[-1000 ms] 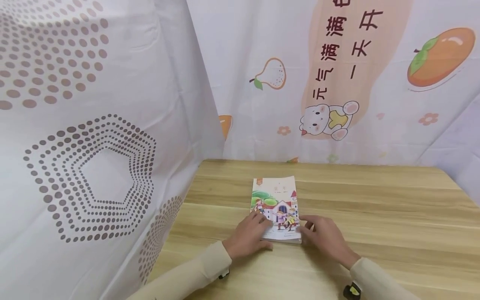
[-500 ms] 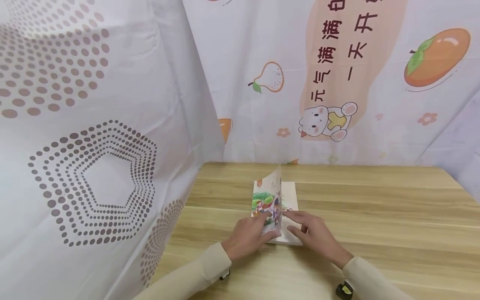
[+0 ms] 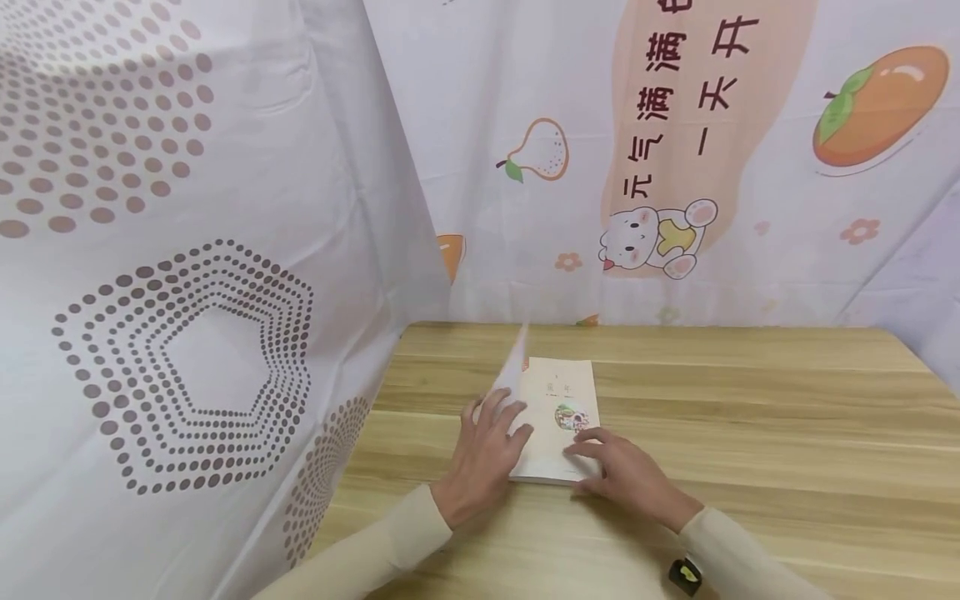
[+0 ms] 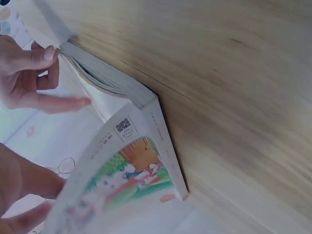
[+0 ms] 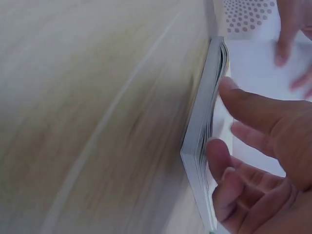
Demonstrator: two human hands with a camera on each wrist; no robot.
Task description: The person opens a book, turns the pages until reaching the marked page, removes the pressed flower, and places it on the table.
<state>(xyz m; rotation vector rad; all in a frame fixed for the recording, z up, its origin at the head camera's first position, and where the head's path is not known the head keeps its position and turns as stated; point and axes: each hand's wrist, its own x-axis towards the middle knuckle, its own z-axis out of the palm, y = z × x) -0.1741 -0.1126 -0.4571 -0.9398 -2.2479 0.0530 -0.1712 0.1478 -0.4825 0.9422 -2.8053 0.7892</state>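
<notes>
A paperback book (image 3: pixel 551 425) lies on the wooden table, its illustrated front cover (image 4: pixel 131 170) raised on the left side. In the head view, a cream title page with a small round picture faces up. My left hand (image 3: pixel 483 450) is at the inner side of the lifted cover, fingers spread and pushing it leftward. At the book's lower right corner, my right hand (image 3: pixel 630 475) grips the page block; in the right wrist view its thumb (image 5: pixel 243 100) touches the page edges and its other fingers curl against the corner.
The wood-grain table (image 3: pixel 750 433) extends to the right of the book. A white curtain with dotted patterns (image 3: pixel 217 358) hangs at the left, and a fruit-printed cloth (image 3: pixel 525 242) hangs behind the table. A dark wrist device (image 3: pixel 684 577) sits under the right sleeve.
The closed front cover has been lifted and swung left, uncovering the title page. My left hand has turned and moved slightly left with it; the right hand stays near the lower right corner.
</notes>
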